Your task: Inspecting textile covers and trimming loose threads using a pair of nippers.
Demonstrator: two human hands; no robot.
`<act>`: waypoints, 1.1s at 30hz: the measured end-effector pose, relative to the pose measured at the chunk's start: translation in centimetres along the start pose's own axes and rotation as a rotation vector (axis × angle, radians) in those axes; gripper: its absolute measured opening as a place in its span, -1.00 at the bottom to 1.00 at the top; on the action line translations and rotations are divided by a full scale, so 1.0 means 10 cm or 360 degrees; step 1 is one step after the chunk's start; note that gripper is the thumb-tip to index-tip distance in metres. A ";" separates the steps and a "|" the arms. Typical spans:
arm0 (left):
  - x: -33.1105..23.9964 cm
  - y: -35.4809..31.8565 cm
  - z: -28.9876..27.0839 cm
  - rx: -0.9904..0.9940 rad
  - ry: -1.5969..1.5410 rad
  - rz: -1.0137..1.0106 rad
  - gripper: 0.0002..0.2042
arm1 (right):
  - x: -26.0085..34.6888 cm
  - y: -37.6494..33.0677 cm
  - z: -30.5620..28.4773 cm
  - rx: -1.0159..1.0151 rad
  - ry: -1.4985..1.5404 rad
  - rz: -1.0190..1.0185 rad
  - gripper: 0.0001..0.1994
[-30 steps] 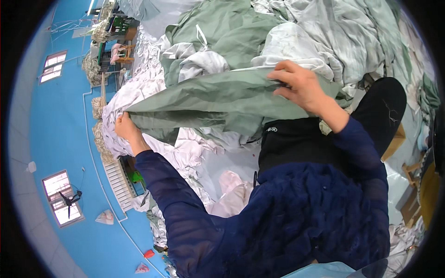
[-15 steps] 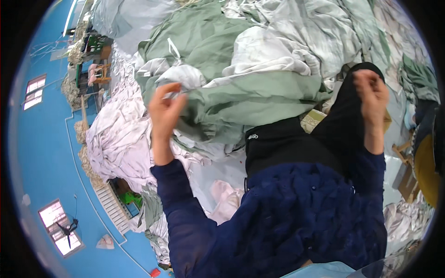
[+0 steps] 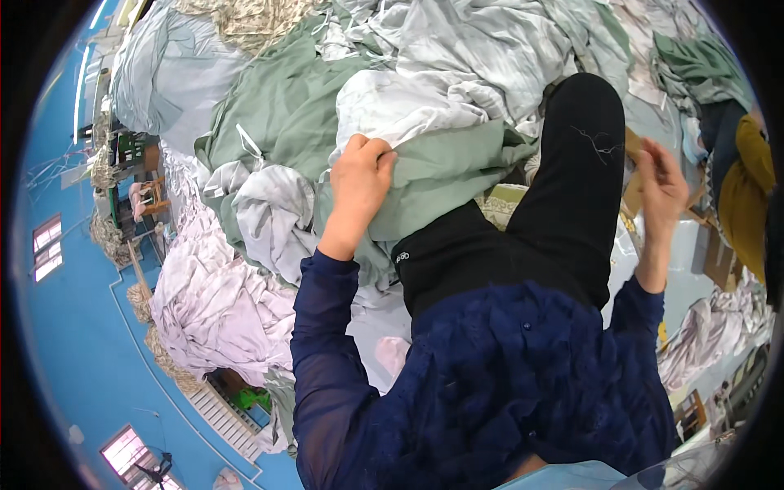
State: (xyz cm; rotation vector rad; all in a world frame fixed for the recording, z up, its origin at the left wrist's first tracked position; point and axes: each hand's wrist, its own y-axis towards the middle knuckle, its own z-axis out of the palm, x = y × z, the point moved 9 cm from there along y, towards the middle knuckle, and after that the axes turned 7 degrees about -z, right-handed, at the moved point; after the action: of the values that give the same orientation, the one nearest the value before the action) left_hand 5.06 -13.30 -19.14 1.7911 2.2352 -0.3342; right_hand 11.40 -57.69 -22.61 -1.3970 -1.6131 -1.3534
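Observation:
My left hand (image 3: 359, 196) is closed, thumb against fingers, at the upper edge of a sage-green cloth (image 3: 441, 175) lying across my lap. Its fingertips pinch the fabric where the green meets a bunched white cloth (image 3: 408, 102). My right hand (image 3: 663, 188) hovers just right of my raised knee in black trousers (image 3: 572, 180). Its fingers are loosely bent and apart, with nothing visible in them. A loose tangle of pale thread (image 3: 600, 147) lies on the knee. A white tie (image 3: 249, 140) sticks up from the green cloth at the left.
Heaped grey-white fabric (image 3: 490, 41) fills the far side. A pale pink pile (image 3: 216, 310) lies at the left, before a blue floor (image 3: 73, 335). A mustard cloth (image 3: 743, 196) hangs at the right, near a cardboard box (image 3: 719, 257). A patterned piece (image 3: 500, 206) shows between my legs.
My left hand has gone from loosely curled above the cloth to pinching its edge, farther right. My right hand has moved from above the knee to beside it. The view has shifted.

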 end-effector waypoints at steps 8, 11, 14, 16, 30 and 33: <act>0.03 -0.02 -0.18 -0.0120 -0.0284 -0.0029 -0.95 | 0.57 -0.67 2.31 0.1083 0.0302 -0.0298 -0.75; 0.12 -0.04 -0.12 -0.0111 -0.0338 -0.0060 -0.95 | 0.57 -0.96 2.65 0.1200 0.0165 -0.0544 -0.77; 0.15 -0.06 -0.12 -0.0158 -0.0360 -0.0052 -0.94 | 0.50 -0.99 2.69 0.1094 0.0190 -0.0614 -0.82; 0.23 -0.06 -0.10 -0.0185 -0.0353 -0.0059 -0.94 | 0.50 -0.86 2.56 0.0983 0.0242 -0.0562 -0.86; 0.63 0.04 0.04 -0.0059 -0.0683 -0.0349 -0.90 | 0.65 -0.44 1.75 0.0813 0.0247 -0.0215 -0.85; 0.62 0.09 0.08 -0.0018 -0.0633 -0.0349 -0.90 | 0.50 -0.78 2.51 0.0988 0.0237 -0.0317 -0.71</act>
State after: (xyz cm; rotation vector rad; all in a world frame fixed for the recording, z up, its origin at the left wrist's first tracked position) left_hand 4.65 -7.73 -22.02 1.3309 2.1346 -0.6556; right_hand 6.98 -31.83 -27.90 -0.7670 -1.8862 -0.9059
